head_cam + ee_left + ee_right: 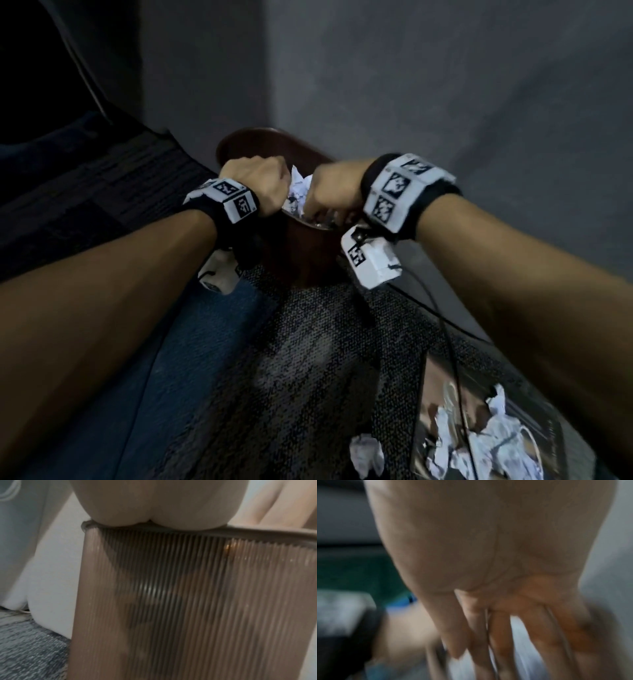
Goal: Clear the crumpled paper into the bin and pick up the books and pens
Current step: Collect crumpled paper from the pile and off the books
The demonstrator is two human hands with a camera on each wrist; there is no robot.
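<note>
A brown ribbed bin (301,250) stands on the carpet near the wall. My left hand (257,185) sits at its left rim with fingers curled; in the left wrist view the heel of the palm (154,507) rests on the bin's rim (171,530), and the fingertips are hidden. A wad of crumpled paper (297,192) sticks up from the bin's mouth between both hands. My right hand (334,193) reaches down into the bin, its fingers (503,635) straight and spread over white paper (518,627). More crumpled paper (486,442) lies on a dark book (551,442) at the lower right.
One loose paper ball (366,454) lies on the grey carpet (291,377). A blue mat (191,342) runs along the left. Thin black cables (448,342) trail from my right wrist across the book. A grey wall (445,85) stands right behind the bin.
</note>
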